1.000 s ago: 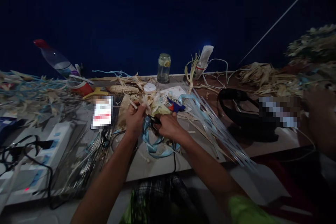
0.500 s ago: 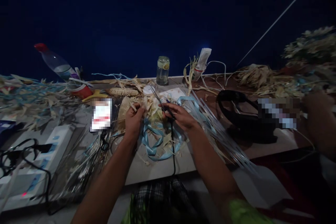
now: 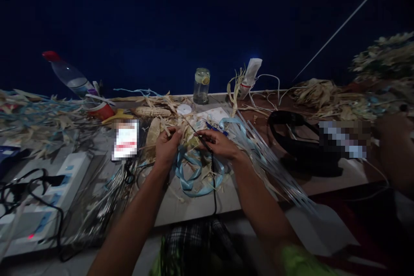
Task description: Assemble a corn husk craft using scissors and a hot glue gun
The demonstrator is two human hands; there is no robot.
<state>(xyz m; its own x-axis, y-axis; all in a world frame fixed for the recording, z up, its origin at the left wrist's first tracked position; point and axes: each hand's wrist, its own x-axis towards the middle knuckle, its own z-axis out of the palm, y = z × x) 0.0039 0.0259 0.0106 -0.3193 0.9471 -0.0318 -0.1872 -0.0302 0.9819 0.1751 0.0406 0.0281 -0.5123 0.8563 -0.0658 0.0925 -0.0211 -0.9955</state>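
My left hand [image 3: 168, 144] is closed, thumb and fingers pinching a pale strip of corn husk [image 3: 167, 131]. In my right hand [image 3: 220, 141] is a soldering iron [image 3: 203, 141], its thin rod pointing up and left and its black cord [image 3: 213, 181] running down over the table's front edge. The rod's tip end lies over a heap of dry husk scraps [image 3: 189, 131] between the hands. Just below them a light blue ribbon [image 3: 194, 189] lies in loops. Darkness hides the fine detail at my fingertips.
A glass jar [image 3: 202, 88] and a corn cob [image 3: 152, 112] stand and lie behind. Clear rods [image 3: 274, 168] and a black ring-shaped object [image 3: 291, 138] are right; a lit phone [image 3: 126, 140], metal wires [image 3: 111, 202] and a power strip [image 3: 61, 198] left. Another person's arm [image 3: 394, 151] shows far right.
The rod of the soldering iron has swung lower and leftward, toward the husk near my left hand. Both hands stay almost where they were, the right one turned slightly.
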